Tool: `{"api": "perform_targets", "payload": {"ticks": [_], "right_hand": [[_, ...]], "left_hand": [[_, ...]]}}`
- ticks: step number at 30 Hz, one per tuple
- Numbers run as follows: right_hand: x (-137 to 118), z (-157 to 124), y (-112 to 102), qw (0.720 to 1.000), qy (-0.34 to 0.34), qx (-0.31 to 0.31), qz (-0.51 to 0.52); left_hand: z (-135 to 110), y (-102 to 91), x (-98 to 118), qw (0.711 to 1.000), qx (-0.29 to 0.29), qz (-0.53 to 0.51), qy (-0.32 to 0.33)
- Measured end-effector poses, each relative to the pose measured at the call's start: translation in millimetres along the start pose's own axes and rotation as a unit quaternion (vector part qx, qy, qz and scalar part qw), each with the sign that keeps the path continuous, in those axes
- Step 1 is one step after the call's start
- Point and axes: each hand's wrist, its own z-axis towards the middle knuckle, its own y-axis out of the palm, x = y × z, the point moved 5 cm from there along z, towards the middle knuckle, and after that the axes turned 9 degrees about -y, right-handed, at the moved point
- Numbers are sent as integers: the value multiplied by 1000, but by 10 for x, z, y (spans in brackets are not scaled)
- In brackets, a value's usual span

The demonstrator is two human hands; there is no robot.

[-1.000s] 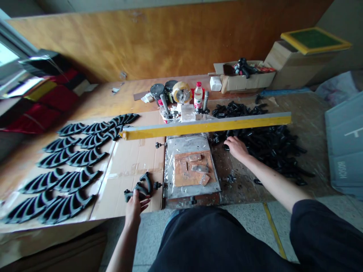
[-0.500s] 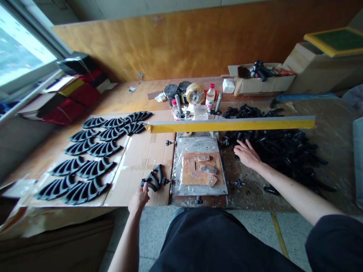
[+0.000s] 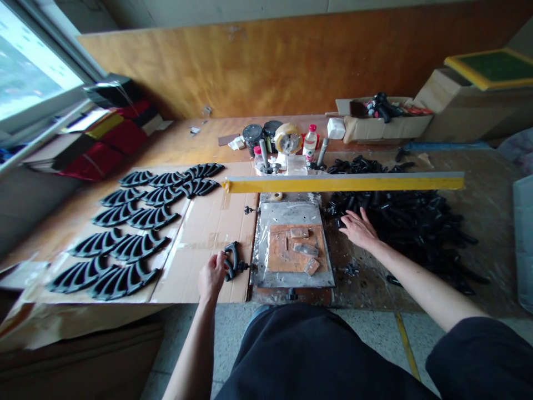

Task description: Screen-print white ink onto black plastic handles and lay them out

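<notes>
My left hand (image 3: 213, 272) is on the cardboard, its fingers closed on black curved plastic handles, largely covered by the hand. One black curved handle (image 3: 234, 260) shows just right of the fingertips. My right hand (image 3: 360, 230) is at the left edge of a heap of black plastic handles (image 3: 416, 222), fingers spread and nothing visibly gripped. Between the hands lies a metal plate (image 3: 263, 236) bearing a brown board (image 3: 278, 253) with several small blocks. Above its far end runs a yellow frame (image 3: 341, 184), seen edge-on.
Fanned rows of black handles (image 3: 125, 278) lie on cardboard at left. Behind the frame stand dark tubs (image 3: 252, 139), a tape roll (image 3: 288, 139), a red-capped bottle (image 3: 310, 145) and upright metal posts (image 3: 322, 152). An open carton (image 3: 385, 126) sits at back right, binders (image 3: 120, 133) at back left.
My left hand has moved up and right, over the small cluster of handles, covering part of it. My right hand has shifted slightly left, its fingers spread wider.
</notes>
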Motion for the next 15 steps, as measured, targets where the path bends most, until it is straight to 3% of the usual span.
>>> {"api": "perform_targets", "payload": {"ticks": [3,7,10,15], "right_hand": [[-417,101,-106,984,62,10,166],[-1185,289,-202,936,16,-37,349],[-1542,421,-207,949,-11,-90,301],[-1594,518,-157,993,-5,-93,77]], "left_hand": [[-81,-47,229,986,-15,-164,21],[-263,-126,841,952,-58,-285,94],[-441,-233,1396,931,-91,-316,161],[-699,-421,2146,873,-125,-400,251]]}}
